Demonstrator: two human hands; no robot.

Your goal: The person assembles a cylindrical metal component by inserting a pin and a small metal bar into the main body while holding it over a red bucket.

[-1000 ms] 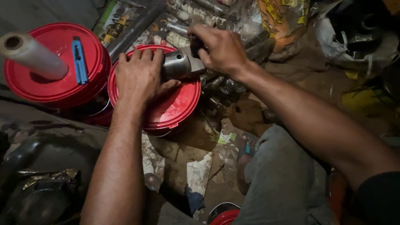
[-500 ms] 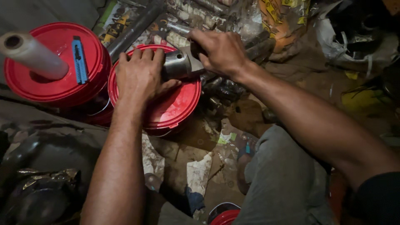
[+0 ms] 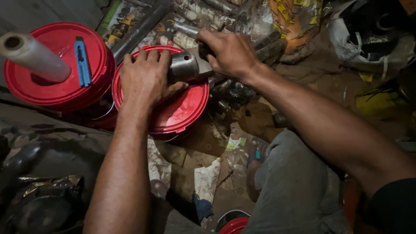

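Our right hand (image 3: 229, 54) is wrapped shut around the far end of a grey metal cylinder (image 3: 184, 67), fingers curled over whatever sits at that end, which we cannot make out. Our left hand (image 3: 145, 78) lies spread, palm down and fingers apart, across the cylinder's near end, pressing it rather than gripping it. The cylinder rests on the red bucket lid (image 3: 182, 110) at centre frame, near the lid's upper edge, its long axis running roughly left to right with a slight tilt upward toward the right hand. So the piece lies between the two hands, with both touching it. Further out, at the upper left of the frame, a second red bucket lid (image 3: 60, 93) carries a blue utility knife (image 3: 82, 61) and a pale roll (image 3: 34, 56) lying on its side. Dusty metal parts (image 3: 208, 17) fill the upper middle, and our grey-trousered knee (image 3: 294, 190) sits lower right.
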